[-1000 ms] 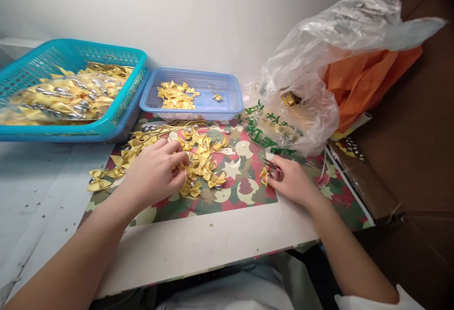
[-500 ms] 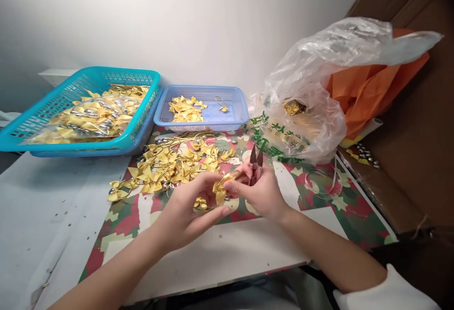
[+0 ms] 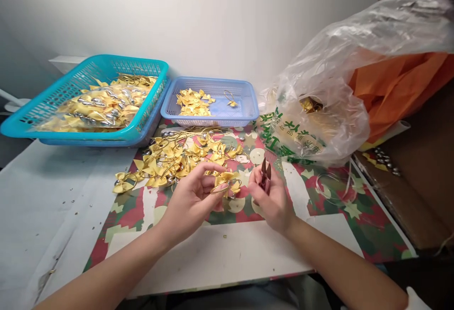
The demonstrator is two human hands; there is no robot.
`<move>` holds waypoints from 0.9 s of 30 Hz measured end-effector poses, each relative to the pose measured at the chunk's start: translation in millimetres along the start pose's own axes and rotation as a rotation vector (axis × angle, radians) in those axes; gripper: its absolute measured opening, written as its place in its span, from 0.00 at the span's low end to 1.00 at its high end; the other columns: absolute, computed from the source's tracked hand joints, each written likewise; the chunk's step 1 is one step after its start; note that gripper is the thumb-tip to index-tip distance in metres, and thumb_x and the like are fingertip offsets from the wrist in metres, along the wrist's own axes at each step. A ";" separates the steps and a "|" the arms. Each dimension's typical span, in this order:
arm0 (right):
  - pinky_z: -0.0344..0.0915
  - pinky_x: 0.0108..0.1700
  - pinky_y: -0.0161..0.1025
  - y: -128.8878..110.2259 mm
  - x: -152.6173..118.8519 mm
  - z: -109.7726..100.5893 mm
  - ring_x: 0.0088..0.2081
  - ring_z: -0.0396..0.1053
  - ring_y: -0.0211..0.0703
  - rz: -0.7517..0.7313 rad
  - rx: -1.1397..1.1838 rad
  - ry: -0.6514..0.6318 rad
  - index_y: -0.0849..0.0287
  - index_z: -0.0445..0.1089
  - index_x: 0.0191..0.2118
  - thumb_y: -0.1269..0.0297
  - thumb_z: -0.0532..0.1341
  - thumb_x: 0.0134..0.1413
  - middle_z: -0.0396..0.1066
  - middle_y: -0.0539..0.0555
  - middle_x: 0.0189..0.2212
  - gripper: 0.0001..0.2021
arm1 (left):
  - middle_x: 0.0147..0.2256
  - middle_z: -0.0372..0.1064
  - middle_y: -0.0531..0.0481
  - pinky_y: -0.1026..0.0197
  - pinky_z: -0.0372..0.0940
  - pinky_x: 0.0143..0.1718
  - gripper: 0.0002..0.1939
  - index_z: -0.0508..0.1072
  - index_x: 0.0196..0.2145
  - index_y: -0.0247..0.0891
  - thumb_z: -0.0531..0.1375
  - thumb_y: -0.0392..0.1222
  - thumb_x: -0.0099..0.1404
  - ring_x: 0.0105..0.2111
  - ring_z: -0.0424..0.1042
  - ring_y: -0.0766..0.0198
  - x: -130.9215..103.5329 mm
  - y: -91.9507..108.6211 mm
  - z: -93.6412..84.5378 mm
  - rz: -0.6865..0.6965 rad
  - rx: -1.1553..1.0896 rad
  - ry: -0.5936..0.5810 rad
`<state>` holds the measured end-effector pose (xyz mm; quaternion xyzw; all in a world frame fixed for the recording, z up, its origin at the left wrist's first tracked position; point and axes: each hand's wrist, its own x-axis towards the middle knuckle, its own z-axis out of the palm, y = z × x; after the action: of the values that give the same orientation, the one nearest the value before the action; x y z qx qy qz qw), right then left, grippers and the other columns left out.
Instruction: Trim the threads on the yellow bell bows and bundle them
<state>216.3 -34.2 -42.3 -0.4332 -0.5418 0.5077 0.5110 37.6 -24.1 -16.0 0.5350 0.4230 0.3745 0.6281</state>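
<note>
My left hand [image 3: 193, 203] pinches a gold ribbon bow [image 3: 227, 177] that has a thin gold elastic loop and silver bells. Across a small gap, my right hand [image 3: 271, 201] is wrapped around small dark-red pliers or nippers [image 3: 266, 175], their jaws pointing up and slightly apart. The palm hides the handles. Just beyond my left hand lies a pile of gold bows [image 3: 170, 161] with loops and silver bells, spread on a Christmas-patterned sheet [image 3: 369, 225].
A turquoise basket [image 3: 161, 68] of bagged bows stands at the back left. Beside it, a blue basket [image 3: 209, 121] holds loose bows and one looped bow. A clear plastic bag [image 3: 340, 125] and orange bag [image 3: 397, 87] stand at right. White paper [image 3: 248, 253] lies in front.
My hands have moved apart; the right one has let go of the bow and keeps the pliers. The bow has turned in my left hand. The camera view has shifted slightly.
</note>
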 end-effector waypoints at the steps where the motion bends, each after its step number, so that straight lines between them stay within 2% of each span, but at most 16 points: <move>1: 0.51 0.22 0.32 -0.4 -0.5 1.8 0.21 0.49 0.31 -0.014 -0.027 0.002 0.54 0.49 0.27 0.59 0.60 0.54 0.50 0.43 0.22 0.16 | 0.21 0.62 0.59 0.69 0.61 0.19 0.10 0.62 0.40 0.41 0.61 0.42 0.64 0.19 0.65 0.71 -0.1 -0.1 0.5 0.011 0.008 -0.001; 3: 0.51 0.23 0.32 -0.3 -1.3 3.3 0.21 0.49 0.32 -0.056 -0.082 -0.003 0.54 0.48 0.27 0.61 0.62 0.51 0.50 0.43 0.22 0.17 | 0.20 0.61 0.60 0.69 0.61 0.19 0.10 0.61 0.38 0.42 0.60 0.42 0.64 0.18 0.64 0.71 -0.7 -1.7 1.0 0.054 0.052 0.014; 8: 0.47 0.23 0.34 5.9 -3.3 -2.4 0.20 0.46 0.32 -0.180 -0.269 -0.120 0.55 0.51 0.25 0.53 0.58 0.52 0.47 0.43 0.19 0.16 | 0.20 0.60 0.61 0.69 0.61 0.21 0.11 0.57 0.33 0.42 0.59 0.39 0.65 0.18 0.63 0.72 -2.7 -9.6 -1.1 0.200 0.266 0.125; 13: 0.48 0.24 0.34 12.1 -3.7 -2.0 0.21 0.49 0.33 -0.261 -0.434 -0.209 0.56 0.53 0.25 0.51 0.56 0.53 0.50 0.44 0.19 0.16 | 0.20 0.62 0.60 0.68 0.61 0.21 0.07 0.59 0.33 0.41 0.57 0.40 0.67 0.19 0.64 0.71 -3.4 -12.1 -4.2 0.221 0.285 0.130; 18: 0.52 0.24 0.33 8.7 -2.1 0.2 0.20 0.55 0.33 -0.313 -0.592 -0.099 0.57 0.59 0.28 0.55 0.52 0.58 0.58 0.46 0.20 0.12 | 0.21 0.67 0.58 0.67 0.63 0.25 0.04 0.62 0.38 0.41 0.51 0.42 0.70 0.22 0.67 0.69 -2.3 -10.7 -4.0 0.120 0.205 0.085; 22: 0.53 0.22 0.32 5.8 -0.5 1.1 0.20 0.58 0.33 -0.344 -0.785 0.007 0.58 0.64 0.30 0.58 0.58 0.57 0.63 0.46 0.18 0.09 | 0.21 0.67 0.59 0.68 0.64 0.25 0.02 0.61 0.39 0.41 0.52 0.41 0.70 0.22 0.68 0.69 -1.6 -9.0 -2.4 0.054 0.138 0.076; 27: 0.54 0.21 0.31 6.3 -0.4 0.8 0.19 0.63 0.33 -0.456 -0.879 0.055 0.60 0.68 0.30 0.60 0.61 0.57 0.67 0.47 0.18 0.09 | 0.21 0.68 0.59 0.68 0.64 0.26 0.05 0.60 0.42 0.42 0.53 0.39 0.69 0.23 0.69 0.68 -1.5 -7.2 -2.2 -0.010 0.087 0.067</move>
<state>215.3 -34.0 -48.6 -0.4915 -0.7719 0.0949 0.3919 35.1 -25.7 -23.0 0.5467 0.4624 0.3706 0.5916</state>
